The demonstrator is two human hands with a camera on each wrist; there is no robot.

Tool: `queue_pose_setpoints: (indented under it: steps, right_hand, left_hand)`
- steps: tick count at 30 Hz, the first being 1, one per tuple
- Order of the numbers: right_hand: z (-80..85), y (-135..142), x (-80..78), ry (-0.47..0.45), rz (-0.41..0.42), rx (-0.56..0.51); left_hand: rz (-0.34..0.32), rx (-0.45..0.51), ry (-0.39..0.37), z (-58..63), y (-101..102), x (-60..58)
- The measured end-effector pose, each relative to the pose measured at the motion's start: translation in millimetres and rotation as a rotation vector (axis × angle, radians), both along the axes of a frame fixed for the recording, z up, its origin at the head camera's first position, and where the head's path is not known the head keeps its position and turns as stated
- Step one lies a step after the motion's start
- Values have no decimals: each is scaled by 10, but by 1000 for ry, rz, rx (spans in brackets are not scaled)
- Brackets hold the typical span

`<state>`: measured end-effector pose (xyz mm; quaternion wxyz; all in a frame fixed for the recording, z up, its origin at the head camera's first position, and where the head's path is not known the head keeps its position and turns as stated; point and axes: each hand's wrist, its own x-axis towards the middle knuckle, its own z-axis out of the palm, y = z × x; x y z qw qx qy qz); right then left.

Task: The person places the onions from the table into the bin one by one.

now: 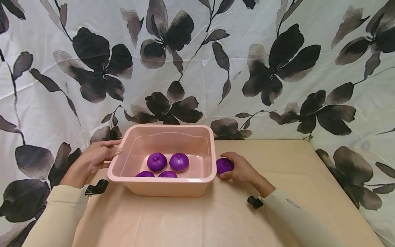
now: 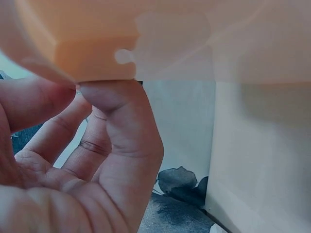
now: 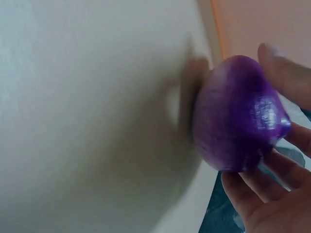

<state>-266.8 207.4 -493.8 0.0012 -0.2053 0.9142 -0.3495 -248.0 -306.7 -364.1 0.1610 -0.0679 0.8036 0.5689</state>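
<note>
A pink plastic tub (image 1: 166, 189) stands on the table, with several purple onions inside. Two onions (image 1: 156, 162) show whole near its middle, while the front rim partly hides two others (image 1: 168, 174). My left hand (image 1: 94, 159) pinches the tub's left rim between thumb and forefinger, as the left wrist view also shows, with the other fingers lying loosely behind. Beside the tub's right wall, my right hand (image 1: 242, 168) grips another glossy purple onion (image 3: 238, 116), thumb on one side and fingers on the other. That onion is close over the table, casting a shadow there.
A pale tan cover lies over the table (image 1: 172, 219), whose right edge slants away toward the front. Behind it and at both sides hangs a white cloth (image 1: 216, 92) printed with dark flowers. Small black wrist cameras sit at both cuffs.
</note>
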Motion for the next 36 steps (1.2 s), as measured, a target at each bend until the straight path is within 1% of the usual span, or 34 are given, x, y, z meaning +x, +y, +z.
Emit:
queue_pose_setpoints:
  steps: [2,5,12,20,27,30,33,36]
  right_hand:
    - [-27,-31,22,25,3,27]
    - [-23,-74,60,55,-13,71]
    - [-10,-133,103,50,-51,136]
    - [-31,-140,119,120,-56,148]
    - [-29,-103,182,149,-85,157]
    - [31,-79,214,147,-91,137]
    - [124,-44,243,152,-94,108]
    - [220,-3,258,186,-97,86]
  left_hand:
    - [1,-9,4,-8,8,3]
    - [4,-7,6,-17,14,5]
    - [7,13,7,-24,1,2]
    - [10,12,14,-38,-7,-4]
    - [8,16,-3,-50,-10,-15]
    - [7,5,0,-47,-21,-4]
    - [0,6,5,-34,-41,13]
    - [-5,9,7,-14,-50,26]
